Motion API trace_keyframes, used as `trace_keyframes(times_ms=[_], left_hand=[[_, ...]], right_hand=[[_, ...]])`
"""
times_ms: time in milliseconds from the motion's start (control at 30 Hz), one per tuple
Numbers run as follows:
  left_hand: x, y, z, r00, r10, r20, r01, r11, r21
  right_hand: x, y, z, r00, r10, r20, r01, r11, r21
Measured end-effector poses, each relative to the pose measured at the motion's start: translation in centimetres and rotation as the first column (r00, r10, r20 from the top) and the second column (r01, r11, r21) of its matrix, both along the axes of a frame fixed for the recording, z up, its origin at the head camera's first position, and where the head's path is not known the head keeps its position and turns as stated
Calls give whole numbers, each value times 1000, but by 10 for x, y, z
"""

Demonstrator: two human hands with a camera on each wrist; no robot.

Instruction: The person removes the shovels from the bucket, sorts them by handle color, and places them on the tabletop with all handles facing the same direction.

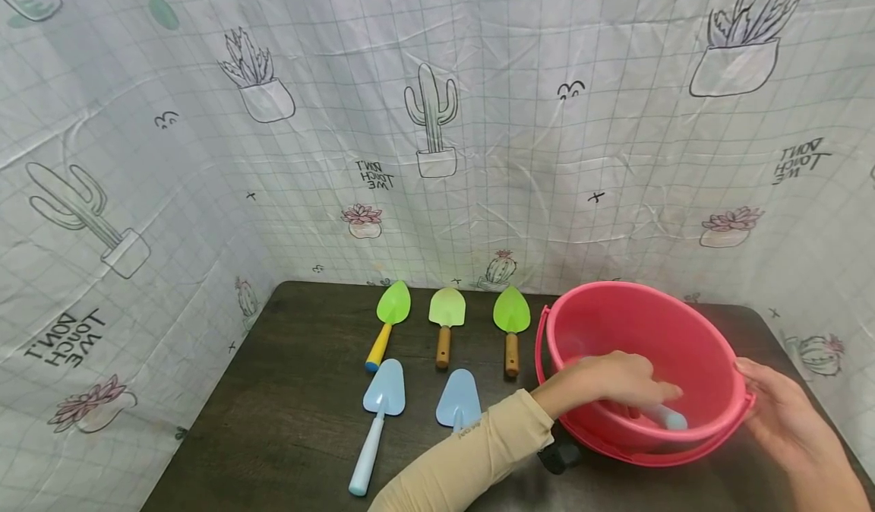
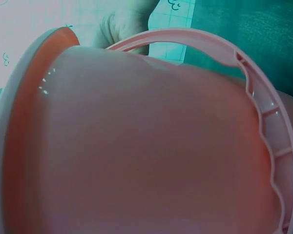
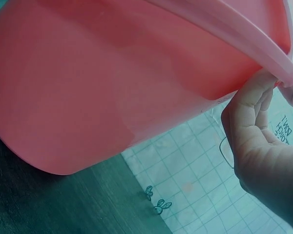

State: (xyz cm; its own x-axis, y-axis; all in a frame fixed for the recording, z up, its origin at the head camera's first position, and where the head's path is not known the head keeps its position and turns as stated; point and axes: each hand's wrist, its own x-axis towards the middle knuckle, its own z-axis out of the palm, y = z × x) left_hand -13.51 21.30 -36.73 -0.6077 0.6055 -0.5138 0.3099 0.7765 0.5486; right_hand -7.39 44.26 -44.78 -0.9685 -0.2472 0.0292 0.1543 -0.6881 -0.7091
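Note:
A red bucket (image 1: 639, 322) stands at the right of the dark table. My left hand (image 1: 618, 377) reaches down inside it, over the light blue handle (image 1: 668, 416) of a tool. Whether the fingers close round that handle is hidden. Some of the bucket's contents are covered by this hand. At the bucket's right side, my right hand (image 1: 786, 413) grips the rim by the handle joint, its bent fingers (image 3: 249, 105) showing in the right wrist view. The left wrist view is filled by the bucket's outer wall (image 2: 151, 141) and its hanging handle (image 2: 278, 131).
Along the table's back lie a green trowel with yellow handle (image 1: 386, 322), a pale green spade (image 1: 447, 311) and a green trowel with wooden handle (image 1: 512, 314). Nearer lie two light blue trowels, one whole (image 1: 383, 398), one (image 1: 459, 398) partly behind my left sleeve. A printed curtain (image 1: 506, 117) hangs behind.

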Motion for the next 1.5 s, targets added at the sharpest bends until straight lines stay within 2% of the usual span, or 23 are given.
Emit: trace_keyframes(times_ms=[267, 367, 633, 800, 933, 1033, 1133, 1233, 1367, 1433, 1500], left_hand=[[3, 8, -2, 997, -55, -58, 53, 998, -33], [2, 11, -5, 996, -66, -61, 65, 998, -28], [2, 18, -9, 997, -46, -68, 40, 996, -75], [7, 21, -10, 992, -35, -125, 16, 989, -147], [11, 23, -11, 983, -68, -168, 35, 980, -195], [11, 21, -12, 977, -101, -185, 65, 979, -196], [8, 19, -12, 978, -136, -160, 103, 975, -198], [2, 16, -11, 979, -178, -95, 154, 963, -219], [-5, 13, -9, 972, -234, -16, 223, 943, -247], [-7, 12, -8, 969, -247, 0, 240, 939, -245], [-7, 10, -6, 971, -238, -10, 228, 942, -247]], right_hand=[[-1, 0, -1, 1000, 13, -1, -13, 999, -32], [-1, 1, -1, 1000, 13, -3, -13, 999, -32], [-2, 1, -3, 998, -55, 10, 55, 998, 30], [-2, 1, -3, 999, -47, -17, 47, 999, 2], [-2, 1, -4, 999, -42, -20, 42, 999, 8], [-2, 2, -4, 999, -38, -21, 38, 999, 14], [-2, 2, -5, 999, -34, -27, 34, 999, 4], [-2, 2, -6, 999, -29, -36, 29, 1000, -11], [-2, 2, -7, 999, -27, -45, 26, 999, -28], [-1, 2, -7, 999, -30, -41, 29, 999, -28], [-1, 2, -7, 999, -33, -34, 32, 999, -26]])
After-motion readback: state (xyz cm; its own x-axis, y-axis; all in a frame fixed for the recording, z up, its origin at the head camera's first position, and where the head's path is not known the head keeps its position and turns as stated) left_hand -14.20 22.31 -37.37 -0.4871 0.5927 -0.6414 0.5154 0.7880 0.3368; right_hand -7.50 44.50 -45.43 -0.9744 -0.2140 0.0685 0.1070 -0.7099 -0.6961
